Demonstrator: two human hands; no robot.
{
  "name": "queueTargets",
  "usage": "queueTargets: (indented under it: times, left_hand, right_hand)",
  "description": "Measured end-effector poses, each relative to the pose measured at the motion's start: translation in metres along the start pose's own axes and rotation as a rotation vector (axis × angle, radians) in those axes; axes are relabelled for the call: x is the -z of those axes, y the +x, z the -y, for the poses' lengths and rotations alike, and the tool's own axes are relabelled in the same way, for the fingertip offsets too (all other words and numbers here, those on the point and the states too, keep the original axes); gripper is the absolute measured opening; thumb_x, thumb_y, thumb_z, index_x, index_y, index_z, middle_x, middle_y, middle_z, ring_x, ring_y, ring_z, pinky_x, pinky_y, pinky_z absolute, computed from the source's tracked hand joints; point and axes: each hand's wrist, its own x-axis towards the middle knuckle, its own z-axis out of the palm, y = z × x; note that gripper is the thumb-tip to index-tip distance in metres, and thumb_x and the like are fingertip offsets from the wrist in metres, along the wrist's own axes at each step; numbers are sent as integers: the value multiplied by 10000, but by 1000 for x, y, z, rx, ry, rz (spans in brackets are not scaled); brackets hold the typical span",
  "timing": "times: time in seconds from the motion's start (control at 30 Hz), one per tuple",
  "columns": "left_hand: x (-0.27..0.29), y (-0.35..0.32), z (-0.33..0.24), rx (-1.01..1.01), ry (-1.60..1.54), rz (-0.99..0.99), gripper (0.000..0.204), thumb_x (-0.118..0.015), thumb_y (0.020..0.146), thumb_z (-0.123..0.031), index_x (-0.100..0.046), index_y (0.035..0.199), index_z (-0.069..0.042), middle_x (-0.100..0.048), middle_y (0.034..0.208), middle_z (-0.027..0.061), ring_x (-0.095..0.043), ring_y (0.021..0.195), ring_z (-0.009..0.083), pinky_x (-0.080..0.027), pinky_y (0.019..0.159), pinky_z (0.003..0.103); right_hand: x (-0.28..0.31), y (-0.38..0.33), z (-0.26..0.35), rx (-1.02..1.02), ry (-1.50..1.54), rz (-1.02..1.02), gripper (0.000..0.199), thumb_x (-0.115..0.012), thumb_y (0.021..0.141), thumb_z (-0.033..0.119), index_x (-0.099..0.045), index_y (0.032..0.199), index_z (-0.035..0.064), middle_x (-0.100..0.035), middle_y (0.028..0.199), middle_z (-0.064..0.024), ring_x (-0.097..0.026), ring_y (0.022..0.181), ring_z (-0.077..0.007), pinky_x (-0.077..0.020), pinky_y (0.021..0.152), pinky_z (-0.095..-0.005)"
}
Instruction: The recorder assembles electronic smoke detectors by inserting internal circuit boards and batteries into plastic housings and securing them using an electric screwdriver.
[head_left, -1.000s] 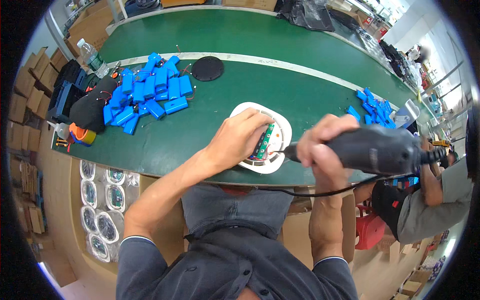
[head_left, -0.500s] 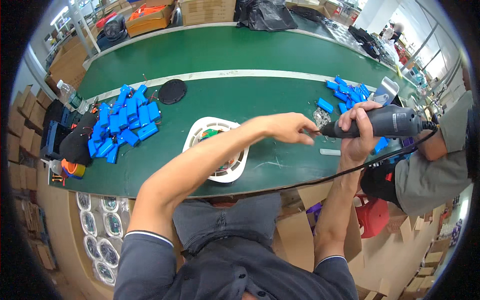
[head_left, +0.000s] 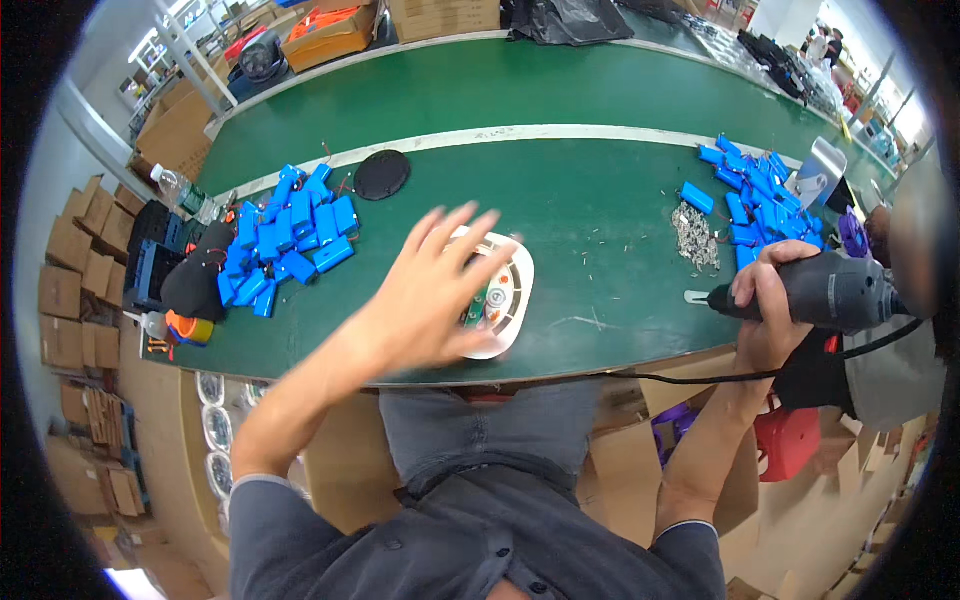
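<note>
My left hand (head_left: 430, 290), fingers spread and a little blurred, is over a white rounded-square housing (head_left: 522, 290) near the table's front edge. It hides much of the housing, and I cannot tell whether it touches it. Part of a green circuit board (head_left: 476, 312) and a small round metallic piece (head_left: 497, 297) show inside. In my right hand (head_left: 772, 315) is a black corded electric screwdriver (head_left: 840, 290), held level with its tip to the left. By that tip is a small pale strip (head_left: 696, 297). A pile of small screws (head_left: 697, 238) lies just beyond.
Blue battery packs are heaped at left (head_left: 290, 235) and right (head_left: 765, 195) on the green table (head_left: 600, 200). A black round disc (head_left: 382, 175) and a plastic bottle (head_left: 183, 190) are at the left. The screwdriver's cord (head_left: 690, 379) runs along the front edge. Another person (head_left: 895, 370) is close at right.
My left hand has moved left from the screwdriver's tip to the housing, its fingers spreading. The screwdriver stays in my right hand, now lower in relation to the screw pile. The view has shifted.
</note>
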Motion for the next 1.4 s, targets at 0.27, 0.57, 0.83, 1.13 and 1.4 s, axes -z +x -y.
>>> queueTargets:
  times: [0.27, 0.57, 0.83, 1.13, 1.4]
  left_hand:
    - [-47, -67, 19, -40, -30, -87, 559, -678, 751, -129, -549, 1290, -201, -461, 1380, 161, -419, 1280, 403, -333, 1049, 557]
    - [-77, -67, 72, 1191, -2226, -367, 483, -254, 1028, -337, -307, 1426, -69, -384, 1435, 156, -402, 1307, 326, -344, 1064, 555]
    - [-88, -98, 58, 1293, -992, -426, 478, -526, 953, -201, -385, 1396, -89, -541, 1271, 186, -615, 1030, 288, -508, 875, 410]
    - [-49, -48, 47, 549, -180, -430, 528, -640, 858, -336, -508, 1324, -124, -445, 1358, 249, -378, 1286, 423, -281, 1065, 532]
    - [-64, -27, 38, 524, 32, -142, 626, -584, 822, -566, -531, 1322, -194, -419, 1385, 249, -321, 1318, 461, -182, 1036, 681]
  right_hand:
    - [-26, -6, 0, -99, 121, -7, 266, -614, 757, -23, -513, 1002, 4, -530, 711, -82, -511, 512, -155, -440, 507, -272]
    - [-73, -28, 3, -259, 208, 142, 279, -647, 731, -50, -531, 973, 24, -543, 715, -51, -544, 542, -131, -451, 500, -254]
    - [-103, -41, -10, -318, 279, 219, 275, -646, 744, -56, -521, 976, 23, -542, 722, -55, -542, 546, -129, -454, 499, -256]
    - [-166, -52, -32, -355, 467, 267, 282, -643, 774, -51, -505, 1008, 25, -533, 737, -47, -524, 558, -114, -451, 502, -252]
    - [-187, -44, -55, -329, 479, 264, 230, -646, 776, -43, -540, 974, 8, -562, 758, -49, -562, 566, -106, -461, 510, -235]
